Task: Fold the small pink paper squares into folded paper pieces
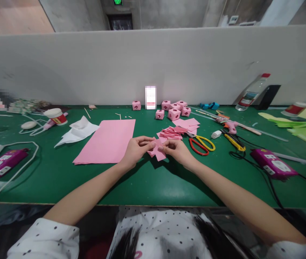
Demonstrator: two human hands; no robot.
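Between my two hands, just above the table, is a pink folded paper piece (159,151) with flaps sticking out. My left hand (138,149) pinches its left side between thumb and fingers. On the other side my right hand (178,151) pinches it the same way. Right behind the hands lies a loose pile of pink paper strips (170,132), with pink paper squares (189,123) beyond it. Red and yellow handled scissors (203,144) rest beside my right hand, their blades partly hidden. Left of my left hand is a stack of large pink paper sheets (107,140).
Several pink paper cubes (174,114) stand at the back by the grey partition (115,68), near an upright phone (151,97). To the right are a pink glue gun (231,126), a yellow cutter (233,142), a purple power strip (273,163) with cables and a bottle (251,94). A crumpled tissue (78,131) lies left.
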